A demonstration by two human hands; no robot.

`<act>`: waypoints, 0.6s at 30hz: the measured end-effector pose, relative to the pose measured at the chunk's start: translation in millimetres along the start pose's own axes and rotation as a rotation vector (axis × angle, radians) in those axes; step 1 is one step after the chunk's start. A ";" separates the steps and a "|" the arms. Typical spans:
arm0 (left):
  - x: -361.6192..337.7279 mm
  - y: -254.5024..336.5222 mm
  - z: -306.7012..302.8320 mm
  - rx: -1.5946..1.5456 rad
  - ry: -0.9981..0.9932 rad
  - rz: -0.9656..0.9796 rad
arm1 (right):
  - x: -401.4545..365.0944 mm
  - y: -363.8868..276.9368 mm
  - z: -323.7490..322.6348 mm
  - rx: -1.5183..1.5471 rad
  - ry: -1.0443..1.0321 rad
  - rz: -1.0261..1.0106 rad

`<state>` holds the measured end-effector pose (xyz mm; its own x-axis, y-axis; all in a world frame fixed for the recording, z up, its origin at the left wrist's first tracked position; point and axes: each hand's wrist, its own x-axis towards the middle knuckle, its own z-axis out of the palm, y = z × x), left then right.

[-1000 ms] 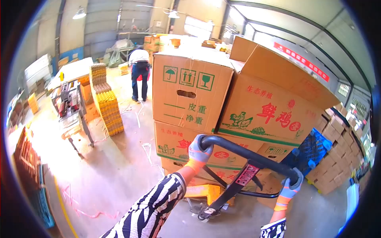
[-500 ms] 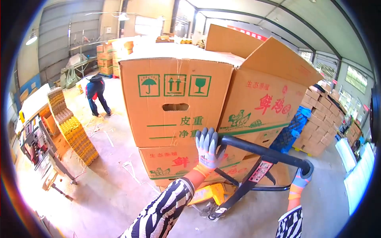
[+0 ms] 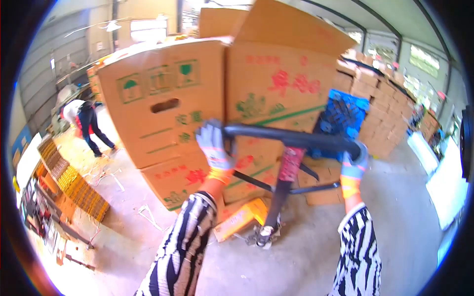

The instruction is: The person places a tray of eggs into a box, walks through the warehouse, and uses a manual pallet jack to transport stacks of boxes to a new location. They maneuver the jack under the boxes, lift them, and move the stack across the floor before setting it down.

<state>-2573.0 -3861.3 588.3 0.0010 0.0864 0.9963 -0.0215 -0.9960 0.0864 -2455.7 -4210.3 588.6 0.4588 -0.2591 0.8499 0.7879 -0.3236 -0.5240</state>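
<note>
My left hand (image 3: 217, 150), in a grey-and-orange glove, lies with its fingers stretched up against a big cardboard box (image 3: 163, 128). Its thumb side is beside the left end of a black pallet jack handle (image 3: 296, 137). At the handle's right end, my right hand (image 3: 353, 165) is closed round the bar. The handle's shaft (image 3: 277, 202) bears a red label and runs down to a yellow pallet jack body (image 3: 242, 219). The upper box, with open flaps, rests on a lower printed box (image 3: 180, 180). Motion blurs the boxes' print.
A bent-over person (image 3: 88, 123) is at the left. Stacked egg trays (image 3: 71, 177) stand by a machine (image 3: 47, 212). Behind the boxes are a blue plastic pallet (image 3: 343, 116) and piled cartons (image 3: 382, 113). White panels (image 3: 444, 197) lie along the right; straps (image 3: 148, 217) litter the floor.
The view has turned, and the boxes now appear further left and tilted. The handle has swung to nearly level in view. Both hands keep their places at its ends.
</note>
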 end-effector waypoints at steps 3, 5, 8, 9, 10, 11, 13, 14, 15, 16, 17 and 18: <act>8.7 -14.5 32.1 0.098 0.023 0.005 | 19.8 -2.7 23.7 0.057 -0.039 -0.048; 3.5 -31.4 33.3 0.176 0.061 0.021 | 15.2 -22.9 35.0 0.011 -0.032 -0.081; 10.4 -45.6 47.3 0.229 0.119 0.000 | 21.7 -8.4 59.8 0.037 -0.084 -0.117; 11.6 -50.7 51.2 0.260 0.121 -0.008 | 22.3 -5.0 67.9 0.052 -0.103 -0.105; 13.0 -54.9 54.6 0.279 0.121 0.002 | 23.5 -1.6 75.9 0.053 -0.106 -0.114; 12.8 -62.0 60.2 0.267 0.125 0.004 | 23.4 2.8 83.9 0.056 -0.110 -0.121; 8.3 -66.6 66.3 0.326 0.153 0.007 | 19.7 12.9 84.7 0.067 -0.105 -0.161; 9.2 -68.5 71.3 0.338 0.150 0.007 | 20.8 16.3 88.8 0.073 -0.106 -0.177; 12.8 -69.8 75.0 0.351 0.146 0.002 | 24.7 17.6 94.4 0.078 -0.112 -0.194; 11.9 -71.4 76.9 0.367 0.139 -0.006 | 25.4 20.2 100.1 0.097 -0.110 -0.209; 12.0 -72.0 79.6 0.355 0.143 -0.013 | 25.6 23.1 104.3 0.105 -0.106 -0.234; 11.4 -74.1 84.0 0.369 0.159 -0.012 | 27.2 25.5 108.4 0.113 -0.102 -0.260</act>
<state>-2487.4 -3788.3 593.3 -0.1563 0.0710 0.9852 0.3380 -0.9333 0.1209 -2378.5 -4126.9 604.3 0.2705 -0.0862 0.9589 0.9224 -0.2621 -0.2838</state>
